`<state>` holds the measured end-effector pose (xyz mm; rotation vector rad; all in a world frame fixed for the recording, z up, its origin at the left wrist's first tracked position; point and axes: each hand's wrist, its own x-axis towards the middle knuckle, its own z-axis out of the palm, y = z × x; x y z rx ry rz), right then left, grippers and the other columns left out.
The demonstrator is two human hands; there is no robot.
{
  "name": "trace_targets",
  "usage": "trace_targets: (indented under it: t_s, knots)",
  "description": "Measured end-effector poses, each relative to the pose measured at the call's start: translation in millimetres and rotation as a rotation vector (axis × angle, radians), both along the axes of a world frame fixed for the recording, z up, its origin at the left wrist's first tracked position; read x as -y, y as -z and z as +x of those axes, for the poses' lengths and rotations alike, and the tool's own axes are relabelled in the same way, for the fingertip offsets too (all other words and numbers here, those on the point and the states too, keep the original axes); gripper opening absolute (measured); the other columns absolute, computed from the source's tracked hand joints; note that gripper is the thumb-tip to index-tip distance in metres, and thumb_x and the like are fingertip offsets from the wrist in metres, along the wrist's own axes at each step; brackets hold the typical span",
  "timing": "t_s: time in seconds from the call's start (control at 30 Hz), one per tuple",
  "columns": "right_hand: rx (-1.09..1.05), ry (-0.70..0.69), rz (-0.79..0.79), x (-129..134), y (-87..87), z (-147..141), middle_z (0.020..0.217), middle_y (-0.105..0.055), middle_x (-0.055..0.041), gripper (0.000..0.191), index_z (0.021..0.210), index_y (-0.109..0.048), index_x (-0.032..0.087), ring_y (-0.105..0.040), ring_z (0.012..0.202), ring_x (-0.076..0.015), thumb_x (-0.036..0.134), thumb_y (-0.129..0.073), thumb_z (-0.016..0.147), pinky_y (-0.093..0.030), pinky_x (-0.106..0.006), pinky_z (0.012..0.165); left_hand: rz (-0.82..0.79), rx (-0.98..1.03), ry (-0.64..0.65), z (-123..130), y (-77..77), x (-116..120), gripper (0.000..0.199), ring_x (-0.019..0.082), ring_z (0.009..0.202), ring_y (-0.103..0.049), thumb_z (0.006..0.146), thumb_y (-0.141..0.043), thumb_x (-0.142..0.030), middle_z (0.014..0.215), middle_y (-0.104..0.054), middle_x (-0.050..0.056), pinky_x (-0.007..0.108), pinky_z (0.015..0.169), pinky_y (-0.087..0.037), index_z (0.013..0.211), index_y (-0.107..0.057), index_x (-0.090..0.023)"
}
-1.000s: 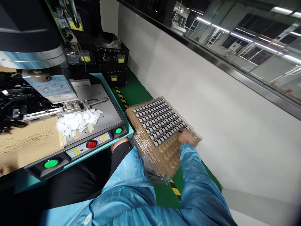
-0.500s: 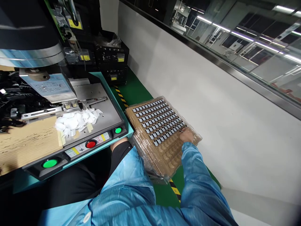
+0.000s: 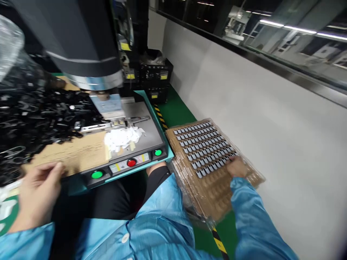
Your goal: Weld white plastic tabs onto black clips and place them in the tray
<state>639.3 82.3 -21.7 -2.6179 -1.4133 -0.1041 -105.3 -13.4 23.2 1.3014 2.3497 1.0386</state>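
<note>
My right hand (image 3: 237, 167) is at the right part of a clear plastic tray (image 3: 214, 191), its fingers pinched at the end of the last filled row; what they hold is too small to tell. Rows of small grey-white parts (image 3: 206, 144) fill the tray's far side, and its near pockets hold none. My left hand (image 3: 42, 187) is at the lower left by the cardboard, thumb and fingers a little apart, nothing seen in it. A heap of white pieces (image 3: 121, 138) lies on the machine's metal plate (image 3: 151, 131).
Black parts (image 3: 48, 119) are piled on cardboard (image 3: 78, 150) at the left. The machine's head (image 3: 92, 72) hangs above its plate. Green buttons (image 3: 97, 174) and a red one (image 3: 131, 163) line its front. Black bins (image 3: 155, 76) stand behind; a white wall (image 3: 244, 104) runs along the right.
The view has turned left, so the machine and tray appear farther right. My left hand has come into view at the lower left. My right hand remains at the tray's filled row.
</note>
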Motion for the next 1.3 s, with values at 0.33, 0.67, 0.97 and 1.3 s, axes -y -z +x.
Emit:
trace_targets:
  t_s: [0.33,0.67,0.97,1.3]
  knots:
    - [-0.371,-0.986,0.168,-97,-44.4,-272,0.126,-0.07,-0.0111,0.031,0.125,-0.069,0.023,-0.068,0.103,-0.0274,0.022,-0.06,0.096,-0.056,-0.043,0.101,0.143,-0.345,0.574,76,-6.7,-70,0.023,0.029,0.105,-0.068,0.103,-0.058,-0.045,0.11,-0.071,0.01,0.045,0.093,-0.055,0.108,-0.069,-0.025]
    - [-0.301,-1.122,0.121,-143,-25.9,-428,0.135,-0.067,-0.01,0.037,0.134,-0.071,0.027,-0.062,0.122,-0.0303,0.025,-0.07,0.097,-0.05,-0.043,0.108,0.033,-0.63,0.575,102,6.4,-110,0.028,0.035,0.102,-0.066,0.107,-0.052,-0.036,0.105,-0.071,0.017,0.05,0.089,-0.045,0.099,-0.075,-0.021]
    - [-0.263,-1.071,0.206,-149,-12.8,-424,0.117,-0.067,-0.0091,0.019,0.111,-0.073,0.025,-0.063,0.109,-0.0264,0.02,-0.056,0.104,-0.05,-0.037,0.097,0.127,-0.34,0.548,90,-7.5,-97,0.018,0.028,0.098,-0.068,0.104,-0.057,-0.034,0.103,-0.07,0.01,0.043,0.086,-0.053,0.094,-0.068,-0.024]
    - [-0.275,-1.007,0.265,-165,-23.1,-432,0.109,-0.069,-0.0104,0.02,0.118,-0.062,0.021,-0.065,0.101,-0.0273,0.017,-0.053,0.1,-0.051,-0.036,0.089,0.244,-0.175,0.407,51,-20.0,-154,0.009,0.025,0.099,-0.072,0.101,-0.06,-0.027,0.113,-0.077,0.009,0.039,0.091,-0.057,0.104,-0.067,-0.022]
